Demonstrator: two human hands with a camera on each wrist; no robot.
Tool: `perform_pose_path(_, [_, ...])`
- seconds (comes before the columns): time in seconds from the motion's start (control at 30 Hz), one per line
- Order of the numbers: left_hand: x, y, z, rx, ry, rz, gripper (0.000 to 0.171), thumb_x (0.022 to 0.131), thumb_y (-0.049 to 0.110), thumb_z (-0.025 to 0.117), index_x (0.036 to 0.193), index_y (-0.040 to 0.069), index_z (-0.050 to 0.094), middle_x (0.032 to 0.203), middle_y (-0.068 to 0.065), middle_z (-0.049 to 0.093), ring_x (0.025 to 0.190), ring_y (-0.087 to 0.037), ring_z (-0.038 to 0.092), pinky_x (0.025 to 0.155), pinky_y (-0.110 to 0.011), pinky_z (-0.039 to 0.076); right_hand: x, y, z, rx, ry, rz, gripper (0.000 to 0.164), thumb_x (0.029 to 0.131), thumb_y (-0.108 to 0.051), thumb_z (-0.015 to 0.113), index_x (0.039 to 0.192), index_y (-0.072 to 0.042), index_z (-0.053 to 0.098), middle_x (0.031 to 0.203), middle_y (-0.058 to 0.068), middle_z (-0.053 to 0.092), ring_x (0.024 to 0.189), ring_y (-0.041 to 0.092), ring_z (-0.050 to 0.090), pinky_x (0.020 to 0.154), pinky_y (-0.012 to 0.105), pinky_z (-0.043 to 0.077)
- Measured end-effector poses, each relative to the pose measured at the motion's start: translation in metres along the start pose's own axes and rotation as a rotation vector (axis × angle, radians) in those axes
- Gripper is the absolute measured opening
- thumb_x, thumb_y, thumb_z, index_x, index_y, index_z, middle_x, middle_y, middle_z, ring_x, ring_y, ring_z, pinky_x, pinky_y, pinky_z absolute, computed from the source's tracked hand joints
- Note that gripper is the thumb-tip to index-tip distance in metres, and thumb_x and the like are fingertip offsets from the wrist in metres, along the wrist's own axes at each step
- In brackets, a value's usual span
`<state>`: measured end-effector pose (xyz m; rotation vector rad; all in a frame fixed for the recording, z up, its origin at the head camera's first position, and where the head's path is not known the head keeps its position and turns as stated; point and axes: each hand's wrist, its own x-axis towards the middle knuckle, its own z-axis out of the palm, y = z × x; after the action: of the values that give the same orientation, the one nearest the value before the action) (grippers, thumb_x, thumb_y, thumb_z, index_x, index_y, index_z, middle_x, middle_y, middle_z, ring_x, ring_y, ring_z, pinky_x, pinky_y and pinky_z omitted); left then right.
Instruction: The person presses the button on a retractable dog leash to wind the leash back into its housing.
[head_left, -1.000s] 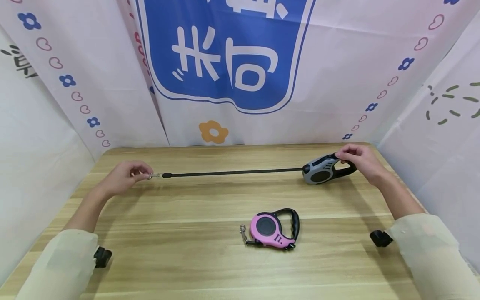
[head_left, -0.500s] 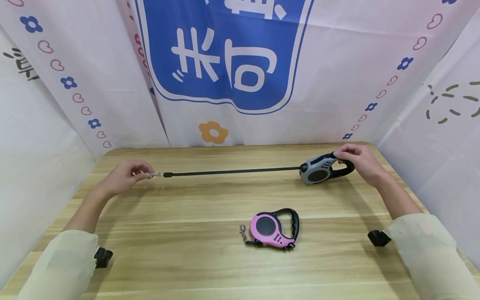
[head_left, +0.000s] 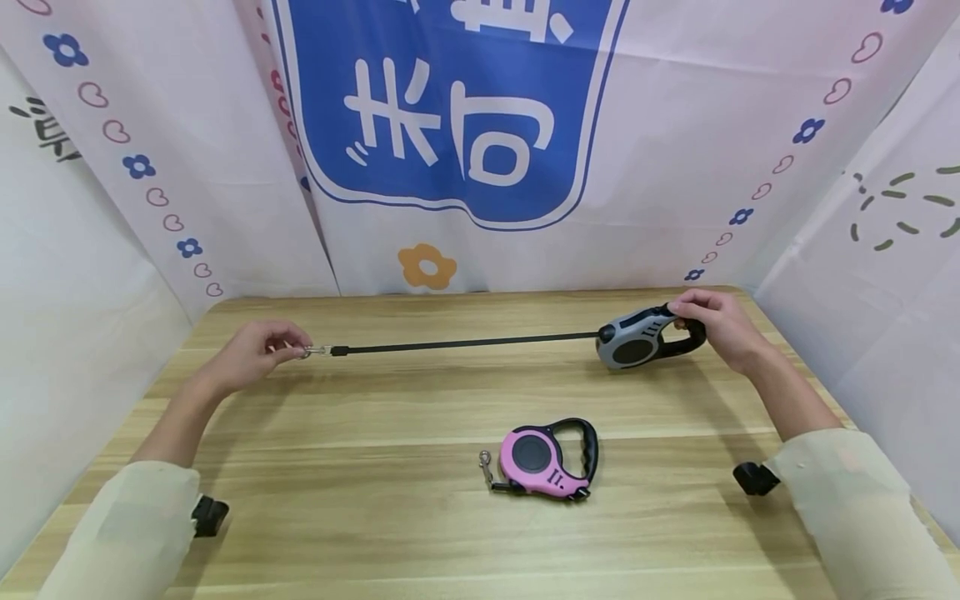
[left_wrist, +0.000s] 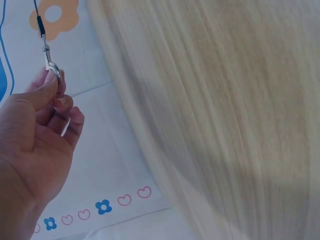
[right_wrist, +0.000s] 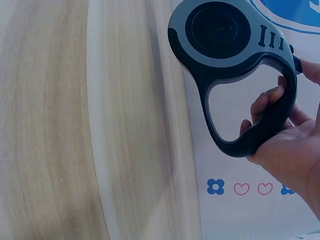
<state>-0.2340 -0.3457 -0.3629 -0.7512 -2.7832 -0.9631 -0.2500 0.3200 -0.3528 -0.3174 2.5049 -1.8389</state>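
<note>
The step in hand looks like working the strap of a retractable leash with both hands. The grey retractable leash point(head_left: 633, 351) is at the right, near the back of the wooden table point(head_left: 337, 467), its black strap point(head_left: 472, 342) running straight across to the left. The left hand point(head_left: 251, 358) pinches the metal clip point(head_left: 318, 351) at the strap's end between thumb and fingers; the right hand point(head_left: 722, 329) has its fingers curled round the black handle point(right_wrist: 250, 142), thumb at the button (whether it presses down, I cannot tell). The next move probably calls for a firm pinch on the clip and a steady handle, since a loose strap could snap back.

The pink retractable leash point(head_left: 531, 454) lies nearer the person, untouched, its own clip beside it.

As for markings, the grey casing bears three bone-shaped marks point(right_wrist: 272, 40) and the pink one two similar strokes; I can read no brand on either. The hanging cloth point(head_left: 660, 167) shows large white Chinese-style characters on blue, cut off at the top.
</note>
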Motion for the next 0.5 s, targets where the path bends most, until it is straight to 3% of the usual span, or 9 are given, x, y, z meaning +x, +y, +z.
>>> perform_pose_path(0.37, [0.0019, -0.0001, 0.0030, -0.005, 0.000, -0.001, 0.009, 0.092, -0.010, 0.070, 0.098, -0.003, 0.073, 0.093, -0.013, 0.072, 0.074, -0.004, 0.056, 0.061, -0.022, 0.048, 0.0003, 0.0032, 0.0045, 0.192, -0.026, -0.041, 0.027, 0.104, -0.004, 0.058, 0.088, -0.018, 0.074, 0.083, -0.005, 0.064, 0.083, 0.012, 0.057, 0.080, 0.024, 0.045])
perform_pose_path(0.5, [0.0010, 0.0000, 0.0029, -0.005, 0.004, 0.000, 0.008, 0.092, -0.009, 0.069, 0.097, -0.004, 0.073, 0.094, -0.015, 0.072, 0.073, -0.004, 0.056, 0.061, -0.022, 0.048, 0.0000, 0.0030, 0.0058, 0.185, -0.038, -0.056, 0.027, 0.103, -0.003, 0.058, 0.089, -0.018, 0.075, 0.086, -0.007, 0.064, 0.083, 0.011, 0.057, 0.080, 0.023, 0.047])
